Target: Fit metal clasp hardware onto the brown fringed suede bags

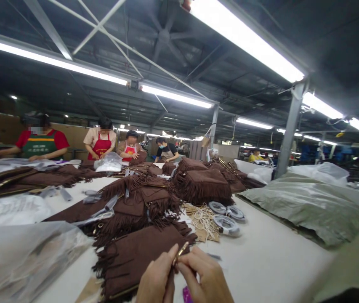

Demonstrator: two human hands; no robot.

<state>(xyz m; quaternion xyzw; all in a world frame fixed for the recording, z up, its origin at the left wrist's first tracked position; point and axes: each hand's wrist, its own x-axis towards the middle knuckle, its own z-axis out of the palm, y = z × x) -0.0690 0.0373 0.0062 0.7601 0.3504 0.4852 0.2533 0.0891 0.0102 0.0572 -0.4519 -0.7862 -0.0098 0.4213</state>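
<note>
Both of my hands meet at the bottom centre, over the near edge of a brown fringed bag (144, 252) that lies flat on the table. Between the fingertips of my left hand (156, 277) is a small gold-coloured metal fitting (182, 251), its end pointing up and to the right. My right hand (206, 275) pinches the lower end of the same fitting; its exact kind is too small to tell. A bit of purple material (187, 294) shows below, between the hands. A gold zip edge runs along the bag's near side.
Piles of brown fringed bags (209, 185) cover the table's middle. Plastic-wrapped coiled straps (226, 225) and corded tags (201, 221) lie beyond my hands. A clear plastic bag (30, 256) lies left, a green-grey sack (308, 202) right. Several people stand across the table.
</note>
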